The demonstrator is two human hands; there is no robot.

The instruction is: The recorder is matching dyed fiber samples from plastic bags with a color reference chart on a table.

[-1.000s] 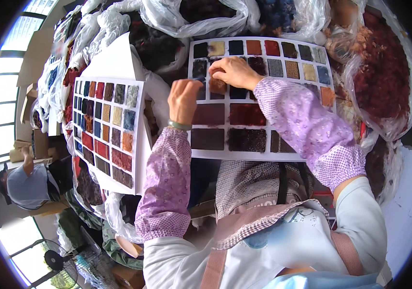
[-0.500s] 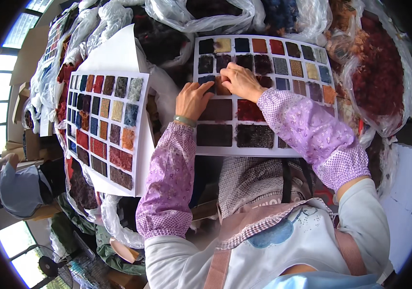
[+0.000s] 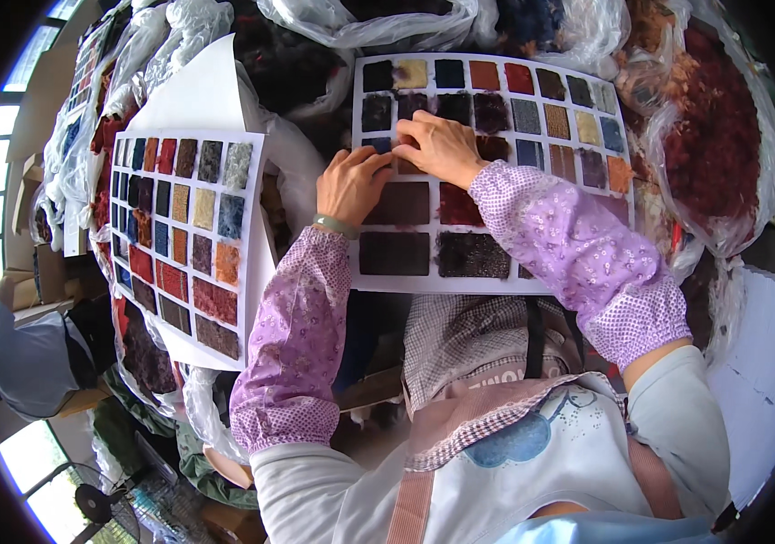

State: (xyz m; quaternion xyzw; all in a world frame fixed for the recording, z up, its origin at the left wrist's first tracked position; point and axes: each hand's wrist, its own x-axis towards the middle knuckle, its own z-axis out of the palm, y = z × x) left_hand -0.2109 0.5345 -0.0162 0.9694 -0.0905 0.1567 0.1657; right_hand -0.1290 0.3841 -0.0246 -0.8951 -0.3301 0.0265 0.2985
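Observation:
A white sample card [image 3: 496, 281] with rows of coloured fabric swatches lies before me. My left hand [image 3: 351, 184] and my right hand [image 3: 437, 148] meet over its left middle, fingertips pressing a small dark blue swatch [image 3: 377, 145] onto the card. Both hands rest flat on the card; a green band circles my left wrist. Larger dark brown and maroon swatches [image 3: 395, 252] lie just below my hands. Purple patterned sleeve covers run up both forearms.
A second swatch card [image 3: 184, 227] lies at the left on a blank white sheet [image 3: 193, 86]. Clear plastic bags of fluffy fibre, one dark red [image 3: 714, 145], ring the cards. Another person in a cap [image 3: 29, 354] sits at lower left, near a fan [image 3: 97, 499].
My left hand has slid right and up to join my right hand at the small swatch. The view has shifted, so the cards sit lower in the picture.

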